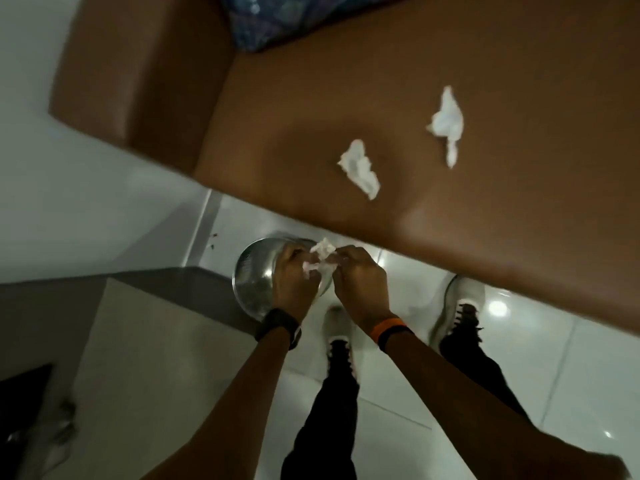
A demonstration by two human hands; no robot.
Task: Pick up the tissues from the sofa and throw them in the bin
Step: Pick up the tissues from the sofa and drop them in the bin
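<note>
Two crumpled white tissues lie on the brown sofa seat [450,237]: one tissue [360,169] near the front edge, another tissue [446,121] further back and to the right. My left hand [294,280] and my right hand [360,282] meet over the round metal bin [252,271] on the floor beside the sofa. Both hands pinch a small crumpled tissue [320,256] between their fingertips, just above the bin's open top. The hands hide the bin's right part.
A patterned blue cushion [277,19] rests at the back of the sofa. A grey low ledge [138,282] stands left of the bin. My two feet in white shoes [337,327] stand on glossy white floor tiles in front of the sofa.
</note>
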